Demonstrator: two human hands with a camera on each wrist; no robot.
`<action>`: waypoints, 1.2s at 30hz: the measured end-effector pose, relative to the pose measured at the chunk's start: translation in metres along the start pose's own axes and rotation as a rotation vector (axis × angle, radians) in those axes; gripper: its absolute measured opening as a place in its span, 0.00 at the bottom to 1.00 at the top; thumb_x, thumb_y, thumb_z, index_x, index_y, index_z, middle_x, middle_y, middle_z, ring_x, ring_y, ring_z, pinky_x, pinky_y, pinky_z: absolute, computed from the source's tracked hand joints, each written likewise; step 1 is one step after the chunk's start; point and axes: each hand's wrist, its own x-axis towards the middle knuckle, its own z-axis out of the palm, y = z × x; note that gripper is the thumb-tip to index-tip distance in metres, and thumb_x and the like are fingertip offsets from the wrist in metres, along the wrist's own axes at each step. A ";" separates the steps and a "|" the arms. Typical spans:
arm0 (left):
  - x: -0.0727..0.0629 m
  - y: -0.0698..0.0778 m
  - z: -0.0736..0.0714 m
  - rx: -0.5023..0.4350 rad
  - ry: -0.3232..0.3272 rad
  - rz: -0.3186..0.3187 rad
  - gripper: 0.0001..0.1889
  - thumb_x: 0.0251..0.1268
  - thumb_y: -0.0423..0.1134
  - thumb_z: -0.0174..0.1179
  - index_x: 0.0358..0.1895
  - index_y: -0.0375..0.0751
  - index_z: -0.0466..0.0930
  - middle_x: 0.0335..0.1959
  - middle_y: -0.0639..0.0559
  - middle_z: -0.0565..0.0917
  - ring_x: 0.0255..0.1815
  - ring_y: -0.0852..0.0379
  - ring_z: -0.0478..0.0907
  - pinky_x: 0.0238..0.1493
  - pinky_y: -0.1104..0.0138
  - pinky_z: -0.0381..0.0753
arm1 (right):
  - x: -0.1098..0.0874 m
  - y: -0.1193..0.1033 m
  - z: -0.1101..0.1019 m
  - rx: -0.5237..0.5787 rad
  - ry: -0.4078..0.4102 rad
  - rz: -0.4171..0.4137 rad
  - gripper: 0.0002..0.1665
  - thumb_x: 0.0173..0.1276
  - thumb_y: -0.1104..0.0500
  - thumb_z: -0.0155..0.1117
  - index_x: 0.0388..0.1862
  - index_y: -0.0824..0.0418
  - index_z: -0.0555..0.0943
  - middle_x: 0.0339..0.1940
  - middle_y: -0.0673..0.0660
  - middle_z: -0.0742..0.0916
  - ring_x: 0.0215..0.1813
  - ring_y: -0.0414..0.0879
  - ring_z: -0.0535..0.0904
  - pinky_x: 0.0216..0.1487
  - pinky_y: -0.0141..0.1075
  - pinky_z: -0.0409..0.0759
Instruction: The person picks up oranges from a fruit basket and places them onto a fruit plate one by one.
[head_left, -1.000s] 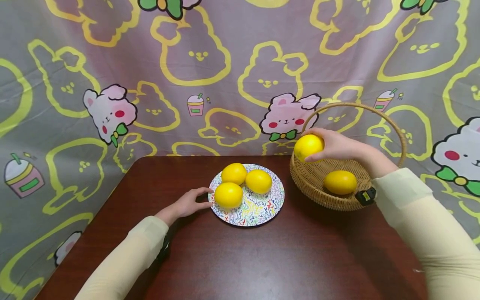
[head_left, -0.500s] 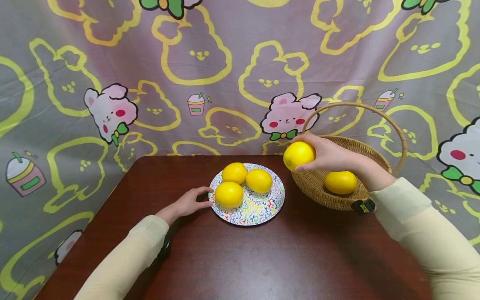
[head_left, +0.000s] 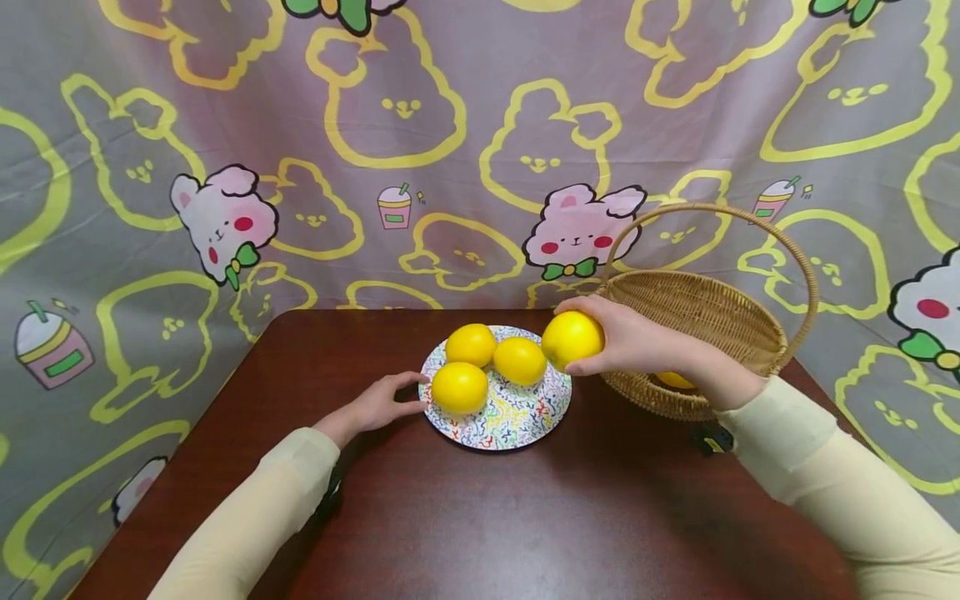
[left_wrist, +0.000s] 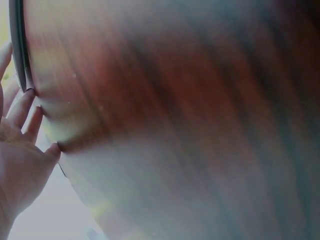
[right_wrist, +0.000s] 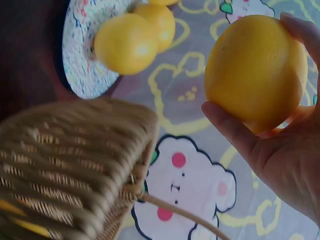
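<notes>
My right hand (head_left: 633,337) grips a yellow lemon (head_left: 572,340) between thumb and fingers, held up at the plate's right edge. In the right wrist view the same lemon (right_wrist: 256,72) fills the curve of the hand. On the round plate (head_left: 517,421) with its colourful squiggle pattern lie three more lemons, one at the front left (head_left: 460,388), one behind it (head_left: 470,346) and one to the right (head_left: 520,361). My left hand (head_left: 378,406) lies at the plate's left rim, thumb and fingers spread and relaxed, fingertips right at the edge.
A wicker basket (head_left: 693,312) with a tall hoop handle (head_left: 806,275) stands tilted on the right, partly behind my right forearm. Another lemon (head_left: 675,380) shows low inside it. The dark wood table (head_left: 480,525) ends at a patterned curtain (head_left: 450,100).
My right hand has carried the lemon left and down, from over the basket to the plate's right edge. The forearm now covers most of the basket's lemon. My left hand stays put.
</notes>
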 end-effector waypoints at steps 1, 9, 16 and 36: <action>0.000 0.000 0.000 -0.003 -0.001 -0.004 0.29 0.63 0.50 0.65 0.65 0.44 0.72 0.65 0.45 0.73 0.68 0.44 0.65 0.68 0.48 0.60 | 0.000 -0.001 0.003 0.009 -0.006 -0.005 0.44 0.51 0.50 0.79 0.65 0.55 0.70 0.55 0.56 0.76 0.45 0.52 0.75 0.42 0.43 0.77; 0.000 0.000 0.000 0.001 -0.005 -0.008 0.29 0.63 0.50 0.65 0.65 0.44 0.72 0.65 0.45 0.73 0.68 0.44 0.64 0.68 0.48 0.60 | 0.002 -0.004 0.025 0.052 -0.015 -0.047 0.43 0.49 0.50 0.79 0.63 0.55 0.71 0.51 0.54 0.76 0.44 0.49 0.75 0.42 0.42 0.77; 0.000 0.000 0.000 0.001 -0.003 0.000 0.29 0.63 0.50 0.65 0.65 0.44 0.72 0.65 0.45 0.73 0.68 0.44 0.65 0.68 0.48 0.60 | 0.002 -0.004 0.044 0.055 -0.039 -0.018 0.45 0.49 0.47 0.79 0.65 0.56 0.70 0.52 0.54 0.76 0.45 0.49 0.74 0.44 0.42 0.76; 0.001 0.000 -0.002 -0.005 -0.012 0.000 0.29 0.62 0.50 0.66 0.65 0.44 0.73 0.64 0.45 0.74 0.67 0.45 0.65 0.68 0.48 0.60 | 0.005 0.006 0.087 0.038 0.019 -0.045 0.45 0.44 0.48 0.83 0.60 0.59 0.73 0.50 0.57 0.77 0.44 0.49 0.76 0.44 0.43 0.76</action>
